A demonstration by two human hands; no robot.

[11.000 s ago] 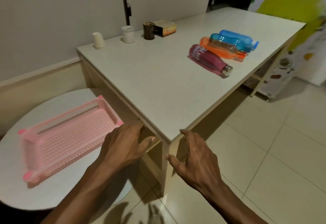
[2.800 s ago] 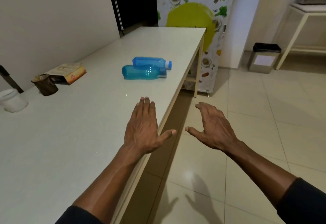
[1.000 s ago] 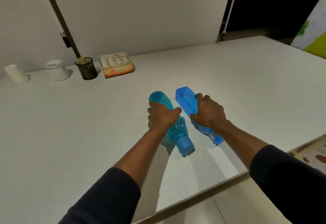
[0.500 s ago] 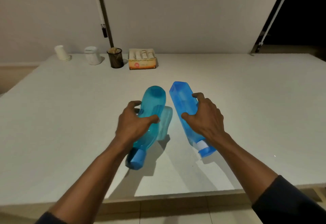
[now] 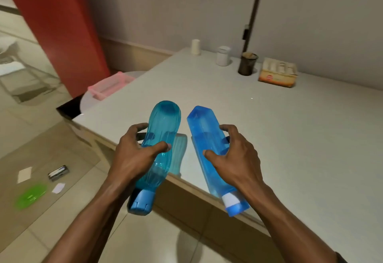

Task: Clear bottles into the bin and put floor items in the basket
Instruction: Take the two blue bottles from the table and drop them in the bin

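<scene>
From the head camera, the left hand (image 5: pixel 134 157) grips a teal bottle (image 5: pixel 160 138) and the right hand (image 5: pixel 234 159) a blue bottle (image 5: pixel 209 148), both lifted above the table (image 5: pixel 300 138) edge. This looks like bottle-clearing; next comes carrying them to the bin, which is out of sight.

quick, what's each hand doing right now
Left hand: closed around the teal bottle, cap toward the person.
Right hand: closed around the blue bottle, cap toward the person.
</scene>
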